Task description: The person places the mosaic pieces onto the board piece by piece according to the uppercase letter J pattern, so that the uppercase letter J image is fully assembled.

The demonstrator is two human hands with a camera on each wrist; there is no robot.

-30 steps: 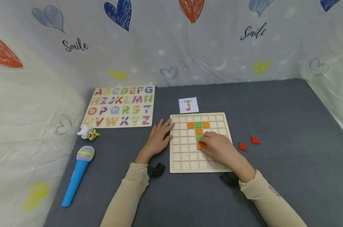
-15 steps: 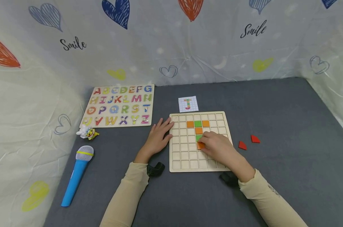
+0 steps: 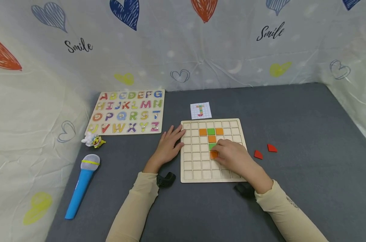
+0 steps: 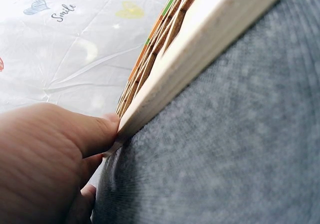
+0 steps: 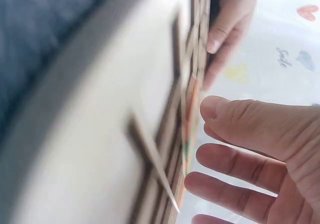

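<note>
A wooden grid board [image 3: 196, 167] lies on the dark table. Orange and green square tiles form a T-like shape in its cells. With fingers spread, my left hand [image 3: 168, 148] rests along the board's left edge, and its thumb [image 4: 102, 131] touches the rim in the left wrist view. Over the board, my right hand [image 3: 232, 156] has thumb and forefinger at the lowest orange tile [image 3: 213, 155], pinching it at its cell; the other fingers [image 5: 235, 161] stay extended. A green tile [image 3: 212, 146] just above is partly hidden by the fingers.
Two red quarter-round pieces [image 3: 258, 154] lie right of the board. Behind it is a pattern card [image 3: 200, 111]. To the left are an alphabet board [image 3: 125, 112], a small toy figure [image 3: 93, 140] and a blue microphone [image 3: 82, 186].
The orange tile under my right fingers sat slightly tilted and now looks flatter in its cell. My left hand keeps its place; the head view has shifted slightly.
</note>
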